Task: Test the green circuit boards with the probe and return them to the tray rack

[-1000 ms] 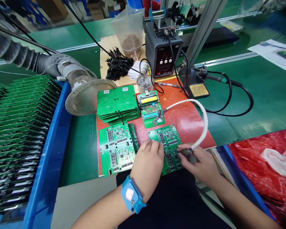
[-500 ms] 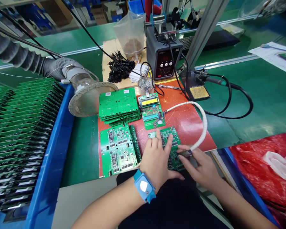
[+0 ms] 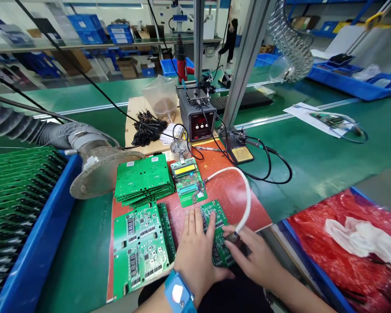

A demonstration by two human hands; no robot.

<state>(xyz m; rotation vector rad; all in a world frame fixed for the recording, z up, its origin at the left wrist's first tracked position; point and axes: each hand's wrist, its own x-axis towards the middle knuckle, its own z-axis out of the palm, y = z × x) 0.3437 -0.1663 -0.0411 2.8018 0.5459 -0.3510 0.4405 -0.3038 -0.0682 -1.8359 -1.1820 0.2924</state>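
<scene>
My left hand (image 3: 197, 248) lies flat, fingers stretched out, over the left side of a green circuit board (image 3: 217, 211) on the red mat. My right hand (image 3: 254, 252) pinches a dark connector (image 3: 233, 237) at the end of a white-wrapped cable (image 3: 247, 191), against the board's right side; its tip is hidden. The cable arcs back to a programmer board (image 3: 188, 182) with a yellow display. Left of my hands lie circuit boards with digit displays (image 3: 143, 248). Behind them stands a stack of green boards (image 3: 143, 178).
A soldering station (image 3: 198, 115) stands at the back, with a sponge holder (image 3: 243, 154) to its right. A fume duct (image 3: 94, 174) overhangs the left. Blue bins hold upright boards (image 3: 22, 195) at left and red plastic (image 3: 339, 243) at right. A person (image 3: 231, 34) is far back.
The camera view has tilted up, showing more of the room, and the scene sits lower and further left. Both hands keep nearly the same pose on the board, the right still pinching the connector.
</scene>
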